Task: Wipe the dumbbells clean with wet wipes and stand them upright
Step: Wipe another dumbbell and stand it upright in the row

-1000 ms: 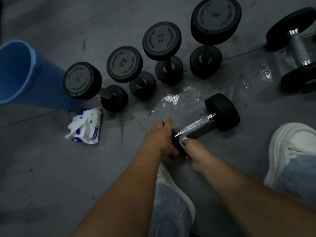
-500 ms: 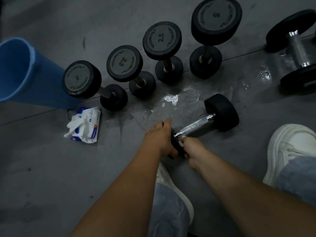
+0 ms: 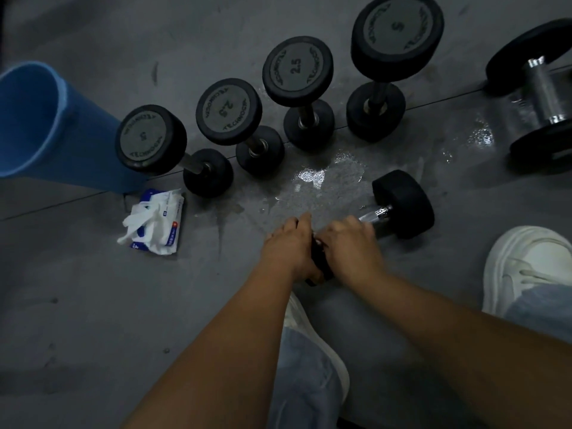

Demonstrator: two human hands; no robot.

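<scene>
Head view: left hand [image 3: 291, 246] is curled over the near head of the lying dumbbell [image 3: 402, 204] on the floor [image 3: 93, 305]; right hand [image 3: 349, 243] is wrapped round its chrome handle [image 3: 376, 215]. Four upright dumbbells [image 3: 297, 68] are lined up behind a wet patch [image 3: 325, 181]. Wipes are seen protruding from the wipes pack [image 3: 158, 221], beside a blue bin [image 3: 77, 156].

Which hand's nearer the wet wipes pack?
Left. The left hand grips the near head of the dumbbell, on the wet wipes pack side; the right hand is farther, on the handle.
</scene>
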